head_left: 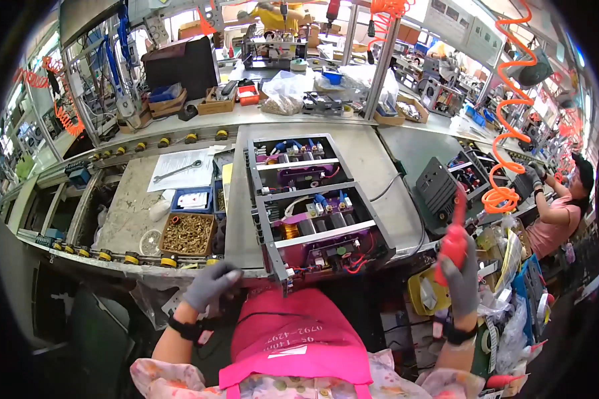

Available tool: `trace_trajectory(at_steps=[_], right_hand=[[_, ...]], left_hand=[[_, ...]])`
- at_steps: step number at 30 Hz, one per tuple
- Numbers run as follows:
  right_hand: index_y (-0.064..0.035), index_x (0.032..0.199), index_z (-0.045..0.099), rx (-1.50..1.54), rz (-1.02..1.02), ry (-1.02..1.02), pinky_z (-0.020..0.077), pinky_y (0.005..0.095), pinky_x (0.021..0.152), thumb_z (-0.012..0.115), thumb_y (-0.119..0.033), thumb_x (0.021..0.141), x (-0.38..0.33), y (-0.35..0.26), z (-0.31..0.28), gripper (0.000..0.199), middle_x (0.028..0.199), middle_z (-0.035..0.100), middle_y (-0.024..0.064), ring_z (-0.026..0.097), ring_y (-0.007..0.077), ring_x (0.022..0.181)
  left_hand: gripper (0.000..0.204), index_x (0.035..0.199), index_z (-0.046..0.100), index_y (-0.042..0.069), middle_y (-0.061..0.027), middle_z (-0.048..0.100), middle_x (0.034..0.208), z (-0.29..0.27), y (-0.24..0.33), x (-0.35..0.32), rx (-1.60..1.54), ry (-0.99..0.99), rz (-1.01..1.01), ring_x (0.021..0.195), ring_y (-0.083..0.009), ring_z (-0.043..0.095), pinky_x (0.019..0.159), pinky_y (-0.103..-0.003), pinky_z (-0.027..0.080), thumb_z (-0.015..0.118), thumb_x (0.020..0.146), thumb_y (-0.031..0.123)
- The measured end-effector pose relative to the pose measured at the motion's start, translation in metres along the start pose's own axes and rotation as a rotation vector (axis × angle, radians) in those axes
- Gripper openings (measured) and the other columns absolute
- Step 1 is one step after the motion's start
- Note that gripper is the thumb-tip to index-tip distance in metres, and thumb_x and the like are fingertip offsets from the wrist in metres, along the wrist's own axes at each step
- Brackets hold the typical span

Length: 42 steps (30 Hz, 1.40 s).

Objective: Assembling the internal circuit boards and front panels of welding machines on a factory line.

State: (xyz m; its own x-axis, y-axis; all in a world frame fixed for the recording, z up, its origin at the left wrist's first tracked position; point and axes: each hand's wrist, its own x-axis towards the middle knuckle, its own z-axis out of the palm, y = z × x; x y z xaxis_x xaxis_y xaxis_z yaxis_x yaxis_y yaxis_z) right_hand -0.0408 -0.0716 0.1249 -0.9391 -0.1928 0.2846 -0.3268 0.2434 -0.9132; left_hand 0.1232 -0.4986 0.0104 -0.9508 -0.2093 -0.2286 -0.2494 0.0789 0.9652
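Observation:
My right hand (460,276), in a grey glove, is closed round a red power screwdriver (454,243), held up right of the bench with its thin end pointing upward. My left hand (213,284), also gloved in grey, is empty at the bench's front edge, fingers loosely extended to the right. Between my hands stands an open black metal chassis (373,223) with purple boards, a copper coil and red wires inside. Just beyond it, a second similar open chassis (253,173) sits close against it. Neither hand touches them.
Left of the chassis are a wooden box of brass fittings (188,234), a blue bin (193,199) and a wrench (178,171) on paper. A coiled orange hose (512,100) hangs at right, near a black panel (438,193). A person in pink (556,219) works farther right.

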Motion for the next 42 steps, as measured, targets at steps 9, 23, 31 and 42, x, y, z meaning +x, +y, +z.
trace_trajectory(at_steps=[9, 23, 31, 42], right_hand=[[-0.0009, 0.119, 0.053, -0.294, -0.134, -0.457, 0.0509, 0.0289, 0.075, 0.075, -0.019, 0.075, 0.155, -0.069, 0.047, 0.053, 0.099, 0.060, 0.0070, 0.059, 0.0134, 0.087], [-0.0036, 0.108, 0.061, 0.232, -0.394, 0.185, 0.0338, 0.0190, 0.040, 0.072, -0.024, 0.081, 0.368, 0.054, 0.122, 0.035, 0.082, 0.062, 0.0017, 0.049, 0.0081, 0.053], [-0.0057, 0.097, 0.062, 0.150, -0.495, 0.441, 0.0324, 0.0189, 0.040, 0.078, -0.021, 0.077, 0.382, 0.075, 0.148, 0.030, 0.073, 0.059, 0.0008, 0.043, 0.0050, 0.048], [-0.0089, 0.102, 0.054, 1.195, -0.048, 0.098, 0.0338, 0.0203, 0.043, 0.074, -0.024, 0.084, 0.349, 0.054, 0.171, 0.031, 0.080, 0.056, 0.0019, 0.047, 0.0071, 0.057]], left_hand=[[0.026, 0.109, 0.057, 0.000, -0.0090, 0.066, 0.092, 0.009, 0.013, 0.131, -0.396, 0.377, 0.198, 0.074, -0.0142, 0.063, 0.062, -0.028, 0.054, 0.059, 0.092, 0.020], [0.020, 0.108, 0.059, 0.000, -0.0050, 0.062, 0.090, -0.001, 0.097, 0.140, 0.067, 0.544, 0.525, 0.077, -0.0111, 0.058, 0.070, -0.024, 0.049, 0.055, 0.092, 0.011], [0.048, 0.138, 0.045, 0.012, -0.0205, 0.063, 0.094, 0.057, 0.183, 0.204, 0.971, -0.402, 0.516, 0.078, -0.0357, 0.062, 0.073, -0.042, 0.050, 0.047, 0.090, 0.011], [0.059, 0.149, 0.026, 0.023, -0.0178, 0.060, 0.073, 0.067, 0.175, 0.240, 1.207, -0.660, 0.158, 0.064, -0.0339, 0.062, 0.058, -0.045, 0.047, 0.041, 0.092, 0.016]])
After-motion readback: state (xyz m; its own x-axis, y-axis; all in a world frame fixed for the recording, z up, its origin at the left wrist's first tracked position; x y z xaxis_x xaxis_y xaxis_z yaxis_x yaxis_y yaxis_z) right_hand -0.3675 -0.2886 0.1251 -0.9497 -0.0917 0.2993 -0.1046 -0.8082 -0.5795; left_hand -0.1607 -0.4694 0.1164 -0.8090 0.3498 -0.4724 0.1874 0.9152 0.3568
